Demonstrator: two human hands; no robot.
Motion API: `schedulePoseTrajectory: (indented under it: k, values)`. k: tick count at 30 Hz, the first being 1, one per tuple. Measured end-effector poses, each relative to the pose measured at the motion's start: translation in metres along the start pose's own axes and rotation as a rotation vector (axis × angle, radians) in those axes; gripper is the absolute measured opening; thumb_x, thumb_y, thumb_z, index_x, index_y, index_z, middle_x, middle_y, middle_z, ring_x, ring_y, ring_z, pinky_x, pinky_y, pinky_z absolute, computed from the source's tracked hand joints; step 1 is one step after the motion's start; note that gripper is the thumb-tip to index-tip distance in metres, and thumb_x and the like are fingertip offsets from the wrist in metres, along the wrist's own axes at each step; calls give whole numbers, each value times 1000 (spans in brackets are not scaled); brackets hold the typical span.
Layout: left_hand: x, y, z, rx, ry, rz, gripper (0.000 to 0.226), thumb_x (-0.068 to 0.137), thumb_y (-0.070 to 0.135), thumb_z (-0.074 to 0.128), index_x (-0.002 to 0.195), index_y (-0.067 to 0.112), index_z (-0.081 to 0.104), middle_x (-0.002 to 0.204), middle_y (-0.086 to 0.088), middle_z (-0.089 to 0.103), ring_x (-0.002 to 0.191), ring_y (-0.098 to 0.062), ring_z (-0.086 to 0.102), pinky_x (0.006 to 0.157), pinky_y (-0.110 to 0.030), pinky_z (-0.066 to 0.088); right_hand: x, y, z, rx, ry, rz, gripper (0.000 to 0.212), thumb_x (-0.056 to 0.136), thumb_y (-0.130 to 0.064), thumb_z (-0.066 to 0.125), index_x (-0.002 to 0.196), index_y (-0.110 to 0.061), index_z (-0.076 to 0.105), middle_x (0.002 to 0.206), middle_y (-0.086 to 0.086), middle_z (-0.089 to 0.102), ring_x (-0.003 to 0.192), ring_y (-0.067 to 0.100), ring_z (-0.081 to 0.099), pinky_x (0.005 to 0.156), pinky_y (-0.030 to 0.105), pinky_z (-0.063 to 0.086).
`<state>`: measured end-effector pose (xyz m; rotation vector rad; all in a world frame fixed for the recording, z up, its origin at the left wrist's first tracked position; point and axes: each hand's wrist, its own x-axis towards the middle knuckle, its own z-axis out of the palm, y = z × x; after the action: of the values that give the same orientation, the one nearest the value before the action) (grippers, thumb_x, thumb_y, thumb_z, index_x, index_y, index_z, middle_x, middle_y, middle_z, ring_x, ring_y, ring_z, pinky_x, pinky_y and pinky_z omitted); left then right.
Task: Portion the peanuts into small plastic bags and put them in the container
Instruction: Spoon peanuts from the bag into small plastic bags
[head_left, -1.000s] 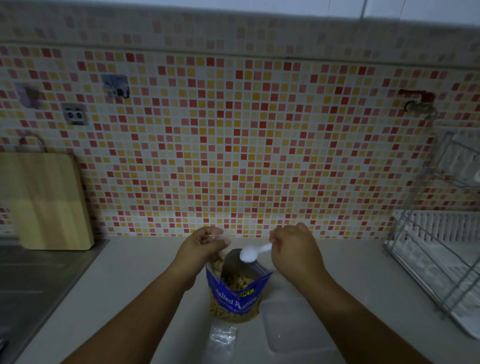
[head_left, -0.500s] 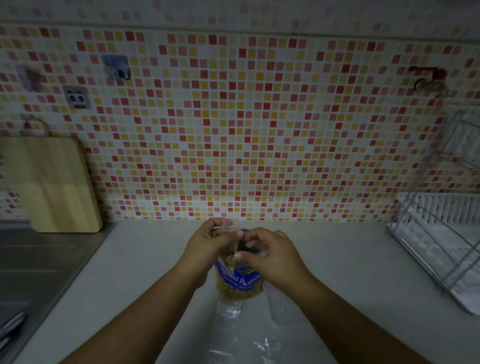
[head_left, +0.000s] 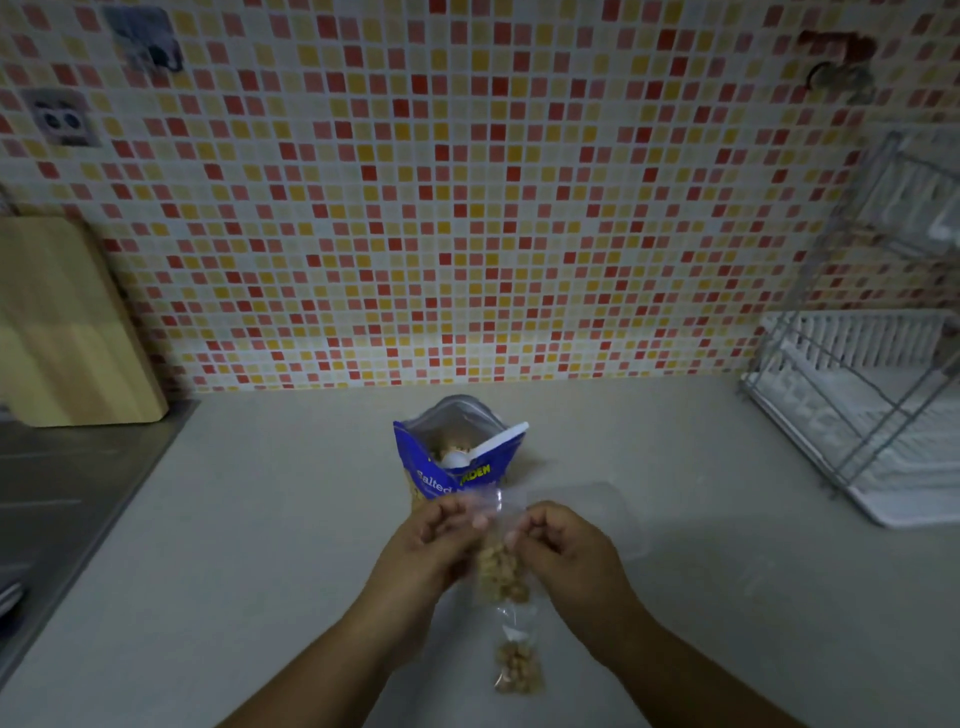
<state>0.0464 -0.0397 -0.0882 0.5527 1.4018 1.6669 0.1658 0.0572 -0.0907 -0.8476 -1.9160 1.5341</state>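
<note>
A blue bag of salted peanuts (head_left: 457, 470) stands open on the counter, and a white plastic spoon (head_left: 480, 449) rests inside its mouth. In front of it my left hand (head_left: 434, 540) and my right hand (head_left: 563, 545) pinch the top of a small clear plastic bag (head_left: 501, 566) partly filled with peanuts, one hand at each side. A second small bag with peanuts (head_left: 517, 667) lies on the counter below it. A clear plastic container (head_left: 597, 501) sits just right of the blue bag, partly hidden by my right hand.
A wire dish rack on a white tray (head_left: 872, 415) stands at the right. A wooden cutting board (head_left: 67, 322) leans on the tiled wall at the left, above a steel sink drainboard (head_left: 57, 488). The counter (head_left: 260, 519) is pale grey.
My right hand has left the spoon in the blue bag. Both hands drew back toward me and now hold the small filled bag by its top. The camera tilted down.
</note>
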Motion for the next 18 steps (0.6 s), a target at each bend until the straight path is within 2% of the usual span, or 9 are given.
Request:
schedulePoseTrajectory:
  k: [1,3,5,8,11,13,16,17,18]
  values:
    - [-1,-12,-3,1,27,-29,23,80,15,68,100,3,66,93,-24,68,82,-29,60,80,-39,47,-4,9,1,38,-21,55,22,77,-9,71,62,-22,61,57,-4,59,56,5,50,58,16,41]
    - [-1,-33,-10,34,100,-97,7,86,10,63,82,4,67,72,-17,59,65,-21,51,66,-30,43,-11,26,6,71,-53,181,18,71,-14,72,60,-24,63,57,-5,59,54,4,49,57,17,40]
    - [-1,-52,-17,123,139,-147,14,86,10,63,72,10,65,61,-9,53,52,-13,45,55,-24,40,-16,44,11,6,-49,276,24,75,-10,72,57,-24,64,57,-4,61,50,2,50,54,18,40]
    - [3,-78,-26,335,176,-217,26,84,14,65,57,17,64,53,-3,57,45,-11,45,51,-23,37,-20,69,19,-226,-55,340,15,78,-15,66,64,-19,67,62,-1,64,54,2,55,50,10,39]
    - [7,-93,-27,584,189,-229,27,80,23,65,54,22,61,50,5,60,47,-8,53,53,-21,42,-19,88,26,-391,-70,374,19,79,-19,63,61,-23,60,58,-4,60,60,2,56,54,8,39]
    - [11,-96,-26,751,204,-192,27,82,24,63,55,25,58,53,7,62,60,-11,62,63,-24,46,-16,95,28,-446,-63,367,26,80,-21,62,57,-28,54,56,-5,57,60,4,57,58,11,41]
    - [18,-98,-23,932,201,-138,18,85,27,61,67,24,61,77,4,69,83,-14,65,66,-16,37,-12,100,27,-510,-37,334,31,81,-21,63,54,-29,50,54,-6,54,56,-2,53,55,6,39]
    - [19,-98,-22,967,201,-120,13,86,28,60,76,21,64,81,5,69,82,-11,62,64,-11,33,-10,101,26,-521,-29,339,31,82,-21,63,54,-29,50,54,-6,54,58,2,56,57,8,41]
    - [20,-98,-22,985,201,-108,10,86,28,60,80,21,66,78,8,67,79,-8,58,62,-8,32,-8,103,25,-528,-22,342,31,82,-21,63,54,-29,50,55,-6,55,63,9,62,62,15,46]
